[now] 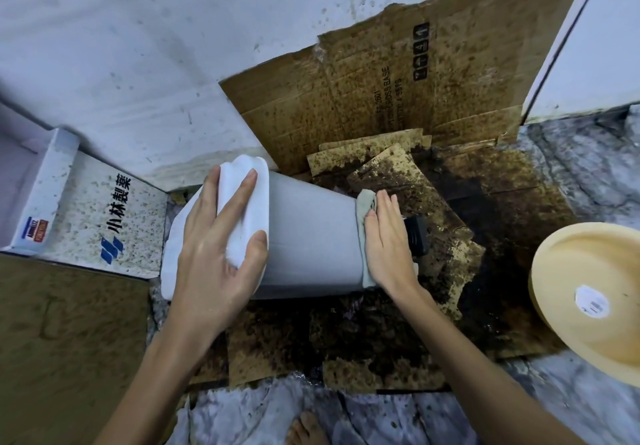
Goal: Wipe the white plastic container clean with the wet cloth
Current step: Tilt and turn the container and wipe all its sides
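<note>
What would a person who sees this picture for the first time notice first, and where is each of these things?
In the middle, the white plastic container lies on its side. The left hand grips its wide rim end, and the right hand presses the grey cloth flat against its other end. Under and behind it lies dark-stained cardboard, and at the right edge sits a yellow basin.

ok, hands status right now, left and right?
Left hand: grips the white container at its rim end.
Right hand: open, fingers straight, pressing the cloth against the container's base end.
</note>
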`<state>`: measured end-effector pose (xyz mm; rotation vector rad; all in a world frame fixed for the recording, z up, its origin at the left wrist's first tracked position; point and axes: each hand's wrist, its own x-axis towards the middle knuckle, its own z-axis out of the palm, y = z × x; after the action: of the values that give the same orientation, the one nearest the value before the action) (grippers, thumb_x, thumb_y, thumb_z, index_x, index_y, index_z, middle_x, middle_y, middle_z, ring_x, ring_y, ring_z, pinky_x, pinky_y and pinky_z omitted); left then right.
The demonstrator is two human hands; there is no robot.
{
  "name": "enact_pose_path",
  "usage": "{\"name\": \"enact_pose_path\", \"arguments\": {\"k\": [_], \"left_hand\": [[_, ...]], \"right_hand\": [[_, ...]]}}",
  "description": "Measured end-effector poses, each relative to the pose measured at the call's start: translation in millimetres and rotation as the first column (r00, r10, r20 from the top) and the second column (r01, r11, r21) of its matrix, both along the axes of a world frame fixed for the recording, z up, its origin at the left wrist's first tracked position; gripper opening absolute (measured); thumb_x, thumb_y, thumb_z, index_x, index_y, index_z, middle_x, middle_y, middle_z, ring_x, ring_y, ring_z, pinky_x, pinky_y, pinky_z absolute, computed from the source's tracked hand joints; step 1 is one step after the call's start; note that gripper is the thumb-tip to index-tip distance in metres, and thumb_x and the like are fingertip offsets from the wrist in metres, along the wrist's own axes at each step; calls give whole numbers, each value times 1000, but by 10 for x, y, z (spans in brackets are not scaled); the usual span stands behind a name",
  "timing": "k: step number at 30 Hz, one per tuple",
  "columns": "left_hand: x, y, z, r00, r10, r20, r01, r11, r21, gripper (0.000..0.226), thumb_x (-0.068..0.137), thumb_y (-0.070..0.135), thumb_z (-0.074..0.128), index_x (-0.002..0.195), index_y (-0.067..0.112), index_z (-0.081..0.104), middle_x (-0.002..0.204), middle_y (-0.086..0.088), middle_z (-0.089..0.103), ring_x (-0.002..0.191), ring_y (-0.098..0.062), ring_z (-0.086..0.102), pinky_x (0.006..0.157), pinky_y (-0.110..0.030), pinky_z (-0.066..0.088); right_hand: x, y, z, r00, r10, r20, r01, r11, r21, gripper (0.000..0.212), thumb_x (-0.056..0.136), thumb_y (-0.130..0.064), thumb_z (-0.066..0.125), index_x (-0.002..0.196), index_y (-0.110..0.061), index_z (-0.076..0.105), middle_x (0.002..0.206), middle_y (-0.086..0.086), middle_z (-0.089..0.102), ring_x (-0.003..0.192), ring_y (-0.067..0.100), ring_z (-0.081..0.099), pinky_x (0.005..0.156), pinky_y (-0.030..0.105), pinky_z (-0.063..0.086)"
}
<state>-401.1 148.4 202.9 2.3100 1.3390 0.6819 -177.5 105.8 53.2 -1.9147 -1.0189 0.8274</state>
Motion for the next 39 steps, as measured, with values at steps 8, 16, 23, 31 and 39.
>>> {"name": "enact_pose_path", "arguments": {"k": [8,16,23,31,39], "left_hand": [[23,-56,-40,1000,-6,-11,7,999,50,65,100,44,46,163,29,42,178,-3,18,163,-17,20,127,-32,22],[2,-80,-44,1000,-31,8,31,999,19,65,100,42,48,164,34,40,178,0,16,164,-11,13,129,-38,22],[-57,-63,-17,1000,6,24,-5,1000,-6,65,99,44,47,163,35,40,178,5,15,163,-13,17,127,-46,26],[13,-78,-14,1000,5,18,-5,1000,8,66,98,43,47,163,30,41,177,-1,19,164,-14,18,127,-33,23],[-12,-100,-21,1000,-20,-3,20,1000,12,65,99,44,47,163,33,40,178,0,17,164,-12,14,127,-24,16]], "right_hand": [[-556,287,780,992,121,29,-124,970,207,65,109,-42,20,169,-16,23,176,-8,18,162,3,4,132,31,5],[-533,228,716,972,215,95,-234,928,291,60,114,-37,23,169,-15,20,177,-6,15,163,3,4,132,27,4],[-6,-26,37,999,33,9,-33,999,-1,59,116,-37,22,170,-15,13,178,-4,6,163,6,-1,133,31,0],[-462,214,613,997,62,35,-66,993,94,70,107,-48,11,170,-19,15,178,-10,9,162,4,-3,133,34,3],[-723,223,908,974,195,116,-222,929,297,61,113,-36,22,169,-13,17,178,-5,12,163,5,0,133,31,4]]}}
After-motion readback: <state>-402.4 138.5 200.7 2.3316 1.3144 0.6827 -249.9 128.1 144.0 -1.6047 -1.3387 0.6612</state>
